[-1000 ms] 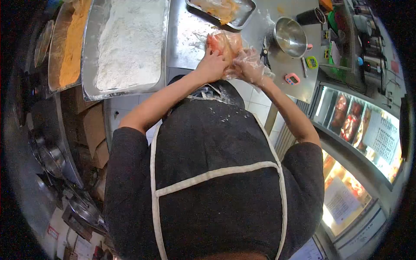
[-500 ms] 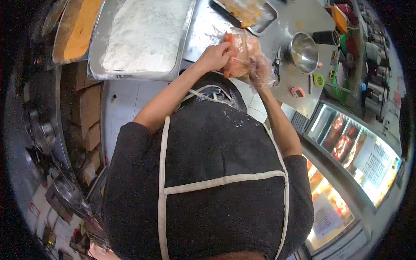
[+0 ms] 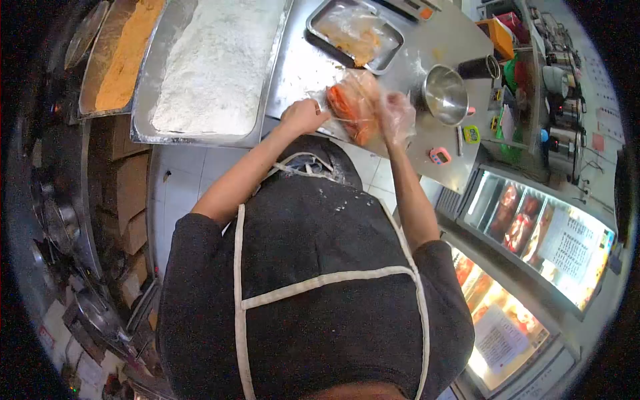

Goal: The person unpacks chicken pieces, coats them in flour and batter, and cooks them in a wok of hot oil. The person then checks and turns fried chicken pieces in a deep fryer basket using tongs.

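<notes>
Seemingly, one left hand (image 3: 305, 117) and one right hand (image 3: 395, 111) touch one bag (image 3: 353, 110).

I'm watching a lane of steel countertop (image 3: 416, 59) run between the metal tray (image 3: 395, 56) and the round steel bowl (image 3: 445, 95), room enough for a hand to slip through. Straight ahead of the orange-red bag (image 3: 353, 112), that tray blocks me; left of the left hand (image 3: 305, 117), the deep flour pan (image 3: 190, 139) walls things off. Out right, the bowl crowds the gloved right hand (image 3: 395, 112), with a pink timer (image 3: 440, 156) nearer the edge.
</notes>
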A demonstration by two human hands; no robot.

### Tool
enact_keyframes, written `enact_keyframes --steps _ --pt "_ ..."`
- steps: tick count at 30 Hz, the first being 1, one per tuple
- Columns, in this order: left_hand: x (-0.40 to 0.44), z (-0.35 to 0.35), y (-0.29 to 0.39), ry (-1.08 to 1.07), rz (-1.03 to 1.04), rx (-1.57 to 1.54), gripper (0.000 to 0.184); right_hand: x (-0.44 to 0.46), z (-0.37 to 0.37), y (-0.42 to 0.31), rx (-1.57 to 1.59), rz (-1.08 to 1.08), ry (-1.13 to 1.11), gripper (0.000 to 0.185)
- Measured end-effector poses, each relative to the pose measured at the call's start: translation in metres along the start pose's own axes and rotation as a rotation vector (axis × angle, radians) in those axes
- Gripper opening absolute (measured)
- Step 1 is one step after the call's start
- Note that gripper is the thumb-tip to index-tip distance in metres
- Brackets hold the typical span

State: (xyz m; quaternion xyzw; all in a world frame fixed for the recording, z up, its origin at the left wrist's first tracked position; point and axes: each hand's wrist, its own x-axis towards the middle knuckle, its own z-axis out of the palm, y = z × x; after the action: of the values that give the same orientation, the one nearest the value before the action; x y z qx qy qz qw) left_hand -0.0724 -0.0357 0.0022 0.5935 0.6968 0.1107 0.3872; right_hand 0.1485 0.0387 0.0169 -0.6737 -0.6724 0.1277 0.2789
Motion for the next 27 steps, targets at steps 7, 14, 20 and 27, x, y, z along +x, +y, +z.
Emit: enact_keyframes --steps 7,14,20,27 --pt "0.04 0.059 -0.006 -0.197 -0.268 -0.833 0.039 -0.012 0.013 -0.062 -0.41 -0.442 -0.098 0.078" --pt "0.041 0.046 0.008 -0.231 -0.291 -0.796 0.032 0.013 0.001 -0.046 -0.121 -0.435 -0.478 0.057" --pt "0.015 0.011 0.017 -0.132 -0.044 -0.243 0.047 0.067 0.056 0.104 -0.094 -0.214 -0.293 0.025" --pt "0.001 -0.002 0.025 -0.037 0.122 -0.621 0.045 0.057 -0.066 -0.059 1.137 0.347 -0.43 0.024"
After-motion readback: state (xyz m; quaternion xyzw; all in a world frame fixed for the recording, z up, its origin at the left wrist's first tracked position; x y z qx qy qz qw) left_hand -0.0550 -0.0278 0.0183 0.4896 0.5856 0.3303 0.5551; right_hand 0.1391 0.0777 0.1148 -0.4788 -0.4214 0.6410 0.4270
